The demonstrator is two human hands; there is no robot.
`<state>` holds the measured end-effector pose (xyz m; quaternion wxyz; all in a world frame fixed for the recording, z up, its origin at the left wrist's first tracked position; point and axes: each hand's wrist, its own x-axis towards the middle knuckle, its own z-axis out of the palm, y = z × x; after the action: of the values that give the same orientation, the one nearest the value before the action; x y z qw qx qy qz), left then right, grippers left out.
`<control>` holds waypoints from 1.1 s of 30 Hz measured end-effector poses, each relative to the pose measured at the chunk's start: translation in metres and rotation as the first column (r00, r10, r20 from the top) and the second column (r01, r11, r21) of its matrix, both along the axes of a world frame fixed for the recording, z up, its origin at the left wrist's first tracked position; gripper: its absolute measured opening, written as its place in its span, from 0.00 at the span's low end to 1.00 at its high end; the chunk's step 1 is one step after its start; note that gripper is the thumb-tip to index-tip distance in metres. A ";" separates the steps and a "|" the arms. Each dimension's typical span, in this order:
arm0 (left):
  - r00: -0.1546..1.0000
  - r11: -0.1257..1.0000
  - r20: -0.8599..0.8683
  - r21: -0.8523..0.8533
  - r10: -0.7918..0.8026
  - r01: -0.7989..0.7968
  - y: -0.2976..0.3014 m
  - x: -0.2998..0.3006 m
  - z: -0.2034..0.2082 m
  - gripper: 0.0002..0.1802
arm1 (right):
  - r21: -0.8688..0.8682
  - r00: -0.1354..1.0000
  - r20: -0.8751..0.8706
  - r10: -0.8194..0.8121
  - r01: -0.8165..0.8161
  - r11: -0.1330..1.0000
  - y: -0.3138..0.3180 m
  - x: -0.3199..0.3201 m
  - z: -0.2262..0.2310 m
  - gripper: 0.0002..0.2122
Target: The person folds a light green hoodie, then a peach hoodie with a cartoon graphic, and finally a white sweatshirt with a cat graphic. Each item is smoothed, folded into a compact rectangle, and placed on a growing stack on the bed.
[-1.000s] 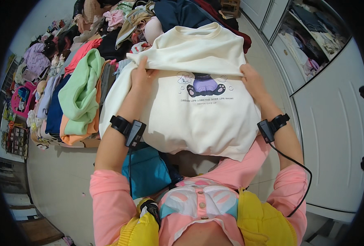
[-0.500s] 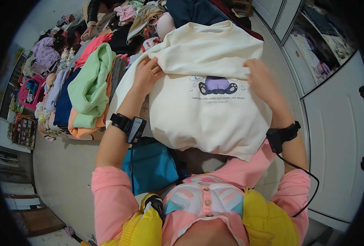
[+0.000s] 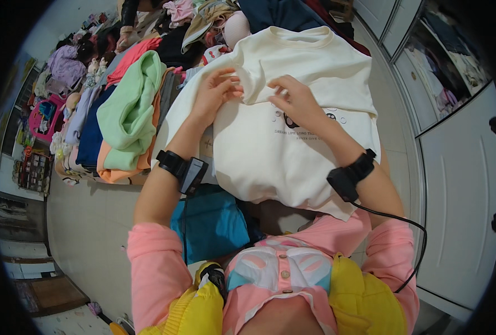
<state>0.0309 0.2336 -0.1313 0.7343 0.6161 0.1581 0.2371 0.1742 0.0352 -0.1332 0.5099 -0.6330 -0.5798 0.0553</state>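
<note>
Moved inward: right hand [image 3: 297, 101], from the right side of the white sweatshirt [image 3: 281, 164] toward the left hand [image 3: 215, 95]. Both loosely spread, pinching nothing; contact unclear. Sweatshirt lies front-up, hem overlapping pink trouser leg [image 3: 337, 235], presumably spread for reach. Leftward: green garment [image 3: 126, 111], stacked.

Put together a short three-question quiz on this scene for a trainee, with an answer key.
1. True or false: the left hand and the right hand are both at the white sweatshirt.
2. Multiple choice: which colour is the garment showing from under the green garment at its lower edge?
A) purple
B) orange
C) black
3. Fill in the blank: the sleeves on the person's arms are ____.

Key:
1. True
2. B, the orange garment
3. pink
</note>
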 end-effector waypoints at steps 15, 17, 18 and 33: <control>0.974 0.938 -0.164 0.333 0.157 -0.095 -0.023 0.021 -0.022 0.11 | -0.141 0.442 -0.897 -0.020 -0.243 0.960 0.044 0.010 0.000 0.11; 0.998 0.997 -0.058 -0.068 0.032 -0.036 -0.020 0.018 -0.021 0.10 | -0.068 0.260 -0.965 -0.021 -0.174 0.982 0.040 0.013 0.002 0.10; 0.999 0.962 0.021 -0.272 -0.027 0.032 -0.020 0.016 -0.020 0.09 | -0.058 0.164 -0.985 -0.046 -0.071 0.996 0.038 0.013 0.004 0.09; 0.994 0.997 -0.076 0.041 0.073 -0.070 -0.060 0.011 0.007 0.18 | -0.130 0.753 -0.633 -0.179 0.125 0.984 0.013 -0.019 0.023 0.06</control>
<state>0.0417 0.1734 -0.1243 0.7066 0.6329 0.2038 0.2421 0.1549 0.0479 -0.1099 0.6543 -0.6408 -0.3145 0.2497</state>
